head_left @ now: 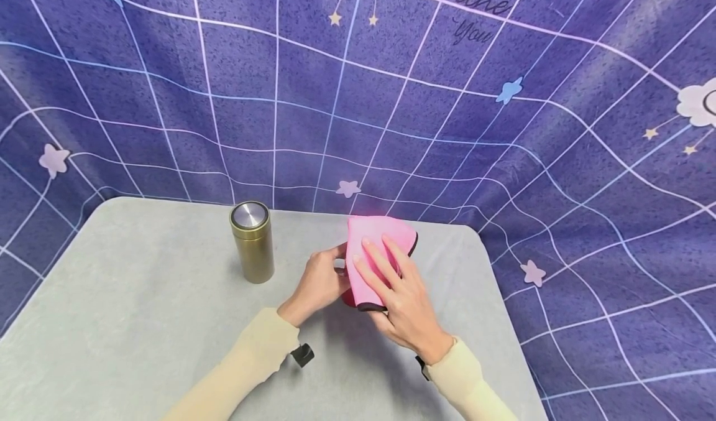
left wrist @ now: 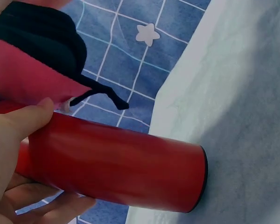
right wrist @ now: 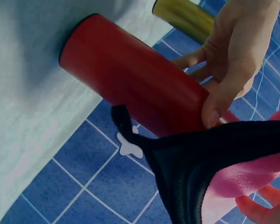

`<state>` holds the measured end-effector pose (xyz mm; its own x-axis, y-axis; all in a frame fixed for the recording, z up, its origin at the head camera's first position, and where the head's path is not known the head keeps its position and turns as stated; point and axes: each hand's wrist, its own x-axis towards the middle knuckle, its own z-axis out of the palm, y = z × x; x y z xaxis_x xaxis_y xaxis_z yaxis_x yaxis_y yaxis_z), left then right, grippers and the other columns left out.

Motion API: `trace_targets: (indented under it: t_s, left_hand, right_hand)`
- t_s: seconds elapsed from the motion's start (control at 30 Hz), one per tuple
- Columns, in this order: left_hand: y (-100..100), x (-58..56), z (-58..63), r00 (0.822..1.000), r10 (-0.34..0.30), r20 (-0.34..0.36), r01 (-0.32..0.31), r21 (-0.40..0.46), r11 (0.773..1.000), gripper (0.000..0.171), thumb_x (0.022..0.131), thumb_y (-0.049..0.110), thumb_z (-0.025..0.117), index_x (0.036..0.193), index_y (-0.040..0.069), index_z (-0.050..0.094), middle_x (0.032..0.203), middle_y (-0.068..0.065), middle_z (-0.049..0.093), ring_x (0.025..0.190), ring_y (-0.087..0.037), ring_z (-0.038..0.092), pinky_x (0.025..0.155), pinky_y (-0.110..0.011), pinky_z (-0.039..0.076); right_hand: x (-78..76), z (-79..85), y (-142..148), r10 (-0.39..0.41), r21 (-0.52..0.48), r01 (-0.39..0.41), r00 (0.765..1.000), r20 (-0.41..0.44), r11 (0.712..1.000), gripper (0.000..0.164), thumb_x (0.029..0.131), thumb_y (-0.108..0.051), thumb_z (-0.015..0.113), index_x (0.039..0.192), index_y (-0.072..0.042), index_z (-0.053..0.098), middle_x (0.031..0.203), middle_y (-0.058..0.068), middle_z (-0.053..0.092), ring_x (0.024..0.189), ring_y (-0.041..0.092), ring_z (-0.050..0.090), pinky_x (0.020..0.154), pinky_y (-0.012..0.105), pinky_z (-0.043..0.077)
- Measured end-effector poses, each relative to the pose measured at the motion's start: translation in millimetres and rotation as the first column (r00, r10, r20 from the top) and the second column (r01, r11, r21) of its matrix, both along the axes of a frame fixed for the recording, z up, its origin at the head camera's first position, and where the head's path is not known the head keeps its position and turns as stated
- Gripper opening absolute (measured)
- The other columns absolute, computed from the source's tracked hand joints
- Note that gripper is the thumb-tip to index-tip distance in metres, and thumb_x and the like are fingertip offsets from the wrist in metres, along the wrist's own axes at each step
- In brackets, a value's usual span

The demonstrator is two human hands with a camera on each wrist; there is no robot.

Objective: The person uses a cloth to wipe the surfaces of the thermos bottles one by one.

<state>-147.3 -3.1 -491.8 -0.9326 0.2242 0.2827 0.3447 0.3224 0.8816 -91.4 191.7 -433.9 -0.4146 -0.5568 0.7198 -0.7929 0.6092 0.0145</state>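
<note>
My left hand [head_left: 320, 279] grips the upper part of a red cylindrical bottle [left wrist: 121, 161], thumb on one side and fingers on the other. The bottle stands with its black-edged base at the grey tabletop. Draped over its top is a pink cloth [head_left: 371, 231] with black trim and a small black loop. My right hand [head_left: 405, 300] holds the cloth there, fingers spread across its upper face and thumb lower down. From above, cloth and hand cover nearly all of the bottle; the right wrist view shows the bottle's red side [right wrist: 130, 74] below the black trim. The bottle's top is hidden.
A gold flask [head_left: 255, 250] with a silver-topped lid stands upright left of my left hand. The grey tabletop [head_left: 140, 296] has a rounded far edge. Behind it and along the right hangs a blue-purple curtain [head_left: 313, 122] with grid lines, stars and clouds.
</note>
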Motion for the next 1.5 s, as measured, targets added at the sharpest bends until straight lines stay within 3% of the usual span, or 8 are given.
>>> trace_targets:
  t_s: [0.2,0.37,0.5,0.73,0.87,1.13,1.33,1.5]
  left_hand:
    - [-1,-0.8,-3.2,0.993,0.030,-0.118,-0.043,-0.109,0.993,0.044,0.077,-0.002,0.074,0.120,0.001,0.078,0.097,-0.010,0.081,0.068,-0.014,0.070,0.064,-0.032,0.061]
    - [-1,1.4,-4.7,0.981,0.018,-0.194,-0.050,-0.163,0.985,0.025,0.079,-0.002,0.071,0.103,0.003,0.075,0.086,-0.010,0.078,0.077,-0.025,0.076,0.067,-0.040,0.063]
    - [0,2.0,-5.9,0.972,0.011,-0.234,-0.060,-0.203,0.977,0.016,0.080,-0.001,0.070,0.094,0.006,0.071,0.073,-0.004,0.069,0.068,-0.021,0.068,0.061,-0.039,0.059]
    - [2,1.8,-6.0,0.947,-0.026,-0.320,-0.066,-0.273,0.960,0.020,0.076,0.002,0.078,0.093,0.007,0.069,0.077,-0.004,0.069,0.072,-0.024,0.069,0.063,-0.044,0.058]
    - [4,1.9,-5.0,0.949,-0.026,-0.315,-0.061,-0.265,0.962,0.022,0.075,0.006,0.082,0.094,0.006,0.071,0.077,-0.004,0.070,0.073,-0.026,0.070,0.063,-0.044,0.058]
    - [9,3.1,-3.0,0.956,-0.032,-0.292,-0.031,-0.208,0.978,0.030,0.072,0.019,0.093,0.093,0.009,0.074,0.081,-0.002,0.073,0.077,-0.025,0.072,0.068,-0.043,0.059]
    - [14,4.5,2.1,0.959,-0.043,-0.281,-0.013,-0.195,0.981,0.045,0.075,0.036,0.100,0.108,0.014,0.079,0.094,0.002,0.078,0.086,-0.018,0.074,0.075,-0.039,0.061]
    - [17,7.0,5.6,0.967,-0.044,-0.251,-0.010,-0.211,0.977,0.051,0.074,0.037,0.100,0.115,0.016,0.078,0.098,0.003,0.079,0.089,-0.019,0.074,0.076,-0.038,0.060]
  right_hand:
    - [-6.6,4.8,-1,0.012,0.084,-0.014,1.000,0.026,0.996,0.056,0.109,-0.042,0.047,0.151,-0.008,0.062,0.162,0.018,0.051,0.149,0.050,0.043,0.122,0.065,0.036]
    - [-9.4,10.8,-2,-0.007,0.159,0.001,0.999,0.038,0.987,0.057,0.108,-0.043,0.046,0.149,-0.007,0.063,0.162,0.016,0.051,0.151,0.049,0.040,0.124,0.066,0.031]
    - [-10.9,15.8,-4,-0.034,0.230,0.022,0.998,0.047,0.973,0.057,0.104,-0.039,0.051,0.149,-0.007,0.063,0.164,0.015,0.049,0.154,0.047,0.038,0.127,0.064,0.029]
    - [-16.9,27.6,-6,-0.069,0.329,0.053,0.997,0.037,0.943,0.058,0.094,-0.039,0.063,0.143,-0.008,0.069,0.157,0.015,0.057,0.152,0.045,0.042,0.127,0.062,0.031]
    - [-21.6,37.2,-6,-0.091,0.374,0.057,0.993,0.075,0.926,0.054,0.093,-0.039,0.068,0.138,-0.010,0.072,0.151,0.012,0.063,0.151,0.042,0.044,0.128,0.059,0.031]
    - [-31.6,58.7,1,-0.056,0.306,-0.014,0.974,0.219,0.952,0.051,0.093,-0.035,0.067,0.135,-0.008,0.074,0.143,0.012,0.068,0.143,0.039,0.054,0.126,0.052,0.038]
    - [-37.8,69.5,11,-0.049,0.217,-0.038,0.923,0.383,0.975,0.047,0.093,-0.028,0.065,0.137,-0.013,0.074,0.145,0.006,0.068,0.143,0.032,0.055,0.126,0.047,0.038]
    - [-45.4,69.9,21,0.000,0.124,-0.067,0.881,0.474,0.990,0.050,0.093,-0.020,0.061,0.140,-0.011,0.071,0.144,0.004,0.068,0.141,0.029,0.057,0.123,0.046,0.041]
